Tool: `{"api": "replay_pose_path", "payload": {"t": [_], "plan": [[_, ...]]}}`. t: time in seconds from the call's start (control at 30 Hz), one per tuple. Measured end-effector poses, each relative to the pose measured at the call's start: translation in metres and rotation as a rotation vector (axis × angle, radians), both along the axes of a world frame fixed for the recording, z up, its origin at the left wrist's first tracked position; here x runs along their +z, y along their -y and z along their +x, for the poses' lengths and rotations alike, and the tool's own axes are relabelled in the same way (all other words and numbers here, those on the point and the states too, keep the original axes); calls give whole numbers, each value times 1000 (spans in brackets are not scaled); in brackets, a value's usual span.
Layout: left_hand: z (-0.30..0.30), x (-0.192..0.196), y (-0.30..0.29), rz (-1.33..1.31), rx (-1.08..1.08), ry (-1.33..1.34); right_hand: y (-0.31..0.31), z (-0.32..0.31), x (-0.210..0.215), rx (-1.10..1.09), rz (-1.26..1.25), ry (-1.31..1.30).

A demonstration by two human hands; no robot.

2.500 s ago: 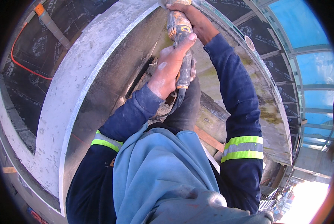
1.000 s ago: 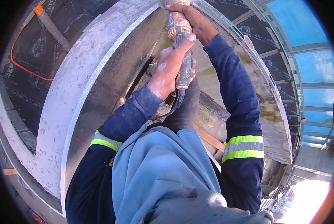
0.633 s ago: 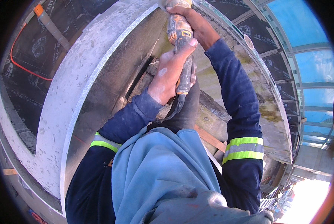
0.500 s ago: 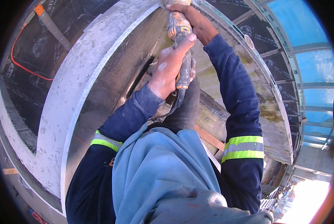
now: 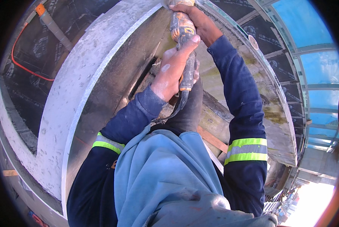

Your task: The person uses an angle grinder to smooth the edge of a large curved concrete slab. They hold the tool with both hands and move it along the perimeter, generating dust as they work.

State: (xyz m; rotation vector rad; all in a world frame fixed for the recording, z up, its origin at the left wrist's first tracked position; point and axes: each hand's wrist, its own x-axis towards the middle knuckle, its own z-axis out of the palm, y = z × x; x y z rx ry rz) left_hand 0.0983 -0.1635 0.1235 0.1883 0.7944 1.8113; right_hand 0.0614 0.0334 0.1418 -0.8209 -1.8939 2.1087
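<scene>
A dusty yellow-and-black angle grinder (image 5: pixel 183 33) points away from me at the top middle of the head view. My left hand (image 5: pixel 170 72) is wrapped round its rear body, thumb lying along the top. Farther up, my right hand (image 5: pixel 199 22) grips the grinder near its front head. The front end meets the top edge of the picture beside a pale concrete ledge (image 5: pixel 69 90), so its disc and the contact there cannot be made out. A dark cord (image 5: pixel 181 104) runs from the grinder's rear end down toward my leg.
Left of me the ledge's rough edge curves along a dark inner face (image 5: pixel 112 75). A stained board (image 5: pixel 279 128) stands on the right. An orange-capped pipe (image 5: pixel 54 26) and an orange cable (image 5: pixel 29 70) are at far left. Blue panels (image 5: pixel 321 68) in a frame rise at right.
Both hands keep the same grip on the angle grinder. The tool has shifted only a touch, slightly down and to the right.
</scene>
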Motion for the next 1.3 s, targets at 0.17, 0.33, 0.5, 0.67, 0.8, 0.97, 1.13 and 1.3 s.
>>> {"api": "replay_pose_path", "payload": {"t": [0.17, 0.33, 0.5, 0.67, 0.8, 0.97, 1.13, 1.3], "plan": [[0, 0, 3, 0, -4, 1, 2, 0, -5, -20, -31, -22], [9, -1, 11, -36, 0, -9, 3, 8, -8, 5, -23, -43], [0, 2, 7, 12, 12, -183, -2, -2, -6, -16, 6, -20], [-4, 0, 5, 5, -20, -61, 2, -2, -3, -11, -6, -18], [5, 0, 16, -28, -18, -63, 10, 6, -5, -21, -50, -34], [3, -1, 12, 16, -8, -102, 7, 4, -4, -8, 3, -29], [-2, 2, 7, -5, -6, -37, 1, -4, -5, 16, -95, -15], [8, 0, 17, -37, -17, -61, 6, 8, -7, 9, -63, -38]]}}
